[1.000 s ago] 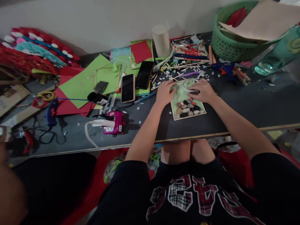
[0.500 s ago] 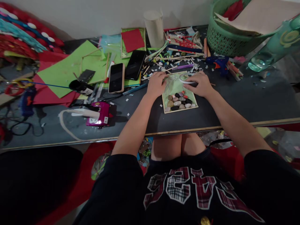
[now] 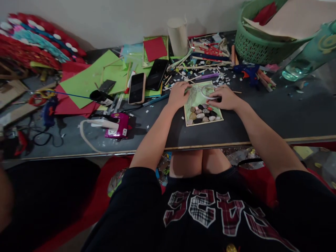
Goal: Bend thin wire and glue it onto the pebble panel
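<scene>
Right hand (image 3: 224, 98) grasps white ring (image 3: 202, 91) at its 10 o'clock over framed panel (image 3: 195, 100); left hand (image 3: 178, 95) rests unclenched on panel's 9 o'clock edge.

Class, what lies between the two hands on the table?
Head view: the green framed panel lies between the left hand and right hand; a white ring sits on it by the right hand, pebbles at its near end.

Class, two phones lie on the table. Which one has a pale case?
The phone farther from the left hand: a pale pinkish rim frames its dark screen. The other phone, lying closer to that hand, is black all over.
</scene>
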Available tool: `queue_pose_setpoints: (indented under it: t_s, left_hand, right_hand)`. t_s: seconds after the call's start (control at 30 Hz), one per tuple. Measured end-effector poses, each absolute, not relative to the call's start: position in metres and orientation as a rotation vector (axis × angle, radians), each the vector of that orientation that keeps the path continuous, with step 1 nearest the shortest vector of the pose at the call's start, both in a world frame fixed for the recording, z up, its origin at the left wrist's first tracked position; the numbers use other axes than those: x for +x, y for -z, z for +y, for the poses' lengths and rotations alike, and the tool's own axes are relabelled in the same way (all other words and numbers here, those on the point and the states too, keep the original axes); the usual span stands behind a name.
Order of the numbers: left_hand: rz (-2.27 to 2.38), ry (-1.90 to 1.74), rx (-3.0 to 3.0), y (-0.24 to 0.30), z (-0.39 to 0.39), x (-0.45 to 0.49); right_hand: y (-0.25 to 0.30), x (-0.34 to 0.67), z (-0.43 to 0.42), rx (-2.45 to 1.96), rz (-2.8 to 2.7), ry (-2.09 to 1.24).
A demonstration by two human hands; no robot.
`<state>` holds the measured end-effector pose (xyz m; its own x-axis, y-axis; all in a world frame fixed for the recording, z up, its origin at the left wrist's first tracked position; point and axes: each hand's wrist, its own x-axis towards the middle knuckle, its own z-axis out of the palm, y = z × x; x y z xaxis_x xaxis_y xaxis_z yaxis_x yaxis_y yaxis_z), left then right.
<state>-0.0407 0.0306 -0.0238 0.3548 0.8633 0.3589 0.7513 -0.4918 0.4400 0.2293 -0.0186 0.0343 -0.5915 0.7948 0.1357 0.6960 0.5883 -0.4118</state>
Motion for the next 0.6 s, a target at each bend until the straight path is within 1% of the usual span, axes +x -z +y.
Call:
queue_pose_setpoints:
  t_s: [0.27,0.5,0.6]
  left_hand:
    - [1.495,-0.819,2.418,0.022,0.029,-0.039]
    - [1.489,-0.826,2.430,0.021,0.027,-0.039]
    - [1.478,-0.846,2.435,0.022,0.029,-0.039]
  right_hand:
    - [-0.035,0.231,-0.022,-1.165,-2.522,-0.491]
    - [-0.037,0.239,-0.017,-1.123,-2.377,-0.533]
    - [-0.035,0.245,-0.012,-1.077,-2.450,-0.574]
